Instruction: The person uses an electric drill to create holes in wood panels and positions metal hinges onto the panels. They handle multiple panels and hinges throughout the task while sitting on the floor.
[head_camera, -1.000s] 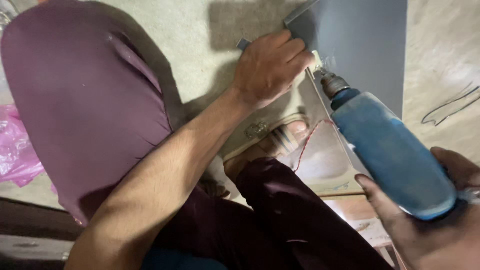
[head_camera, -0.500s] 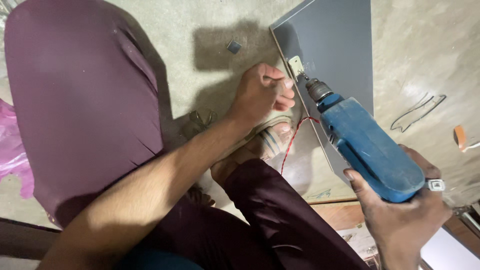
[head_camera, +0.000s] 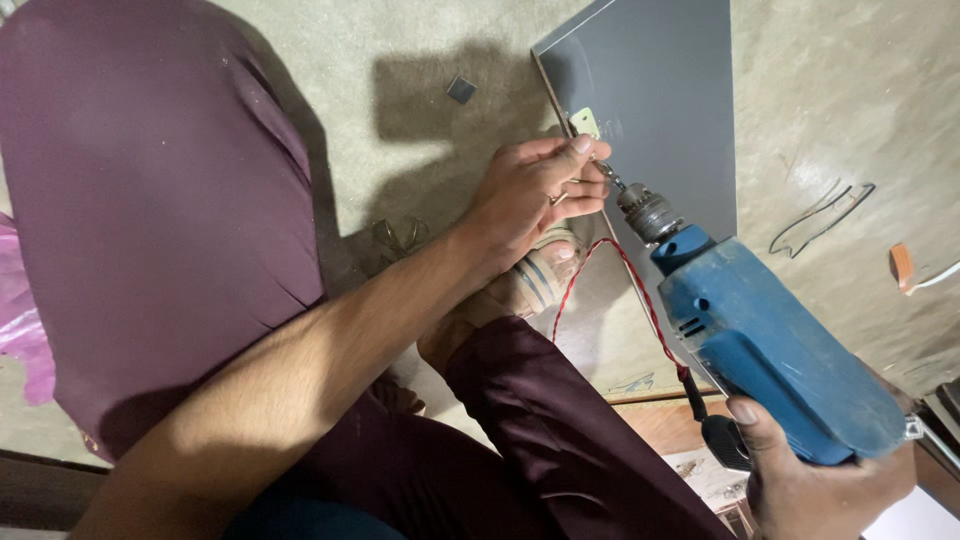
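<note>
Blue electric drill (head_camera: 775, 375): gripped by right hand (head_camera: 815, 475); left hand (head_camera: 535, 195) pinches the bit tip, steadying it on grey panel (head_camera: 660, 90).

1. My left hand (head_camera: 535, 195) rests on the panel's (head_camera: 660, 90) near edge, beside the small plate (head_camera: 584, 122).
2. The drill (head_camera: 770, 340), in my right hand (head_camera: 820, 480), lies right of it, bit against the panel.
3. My foot (head_camera: 530, 280) sits below my left hand.
</note>
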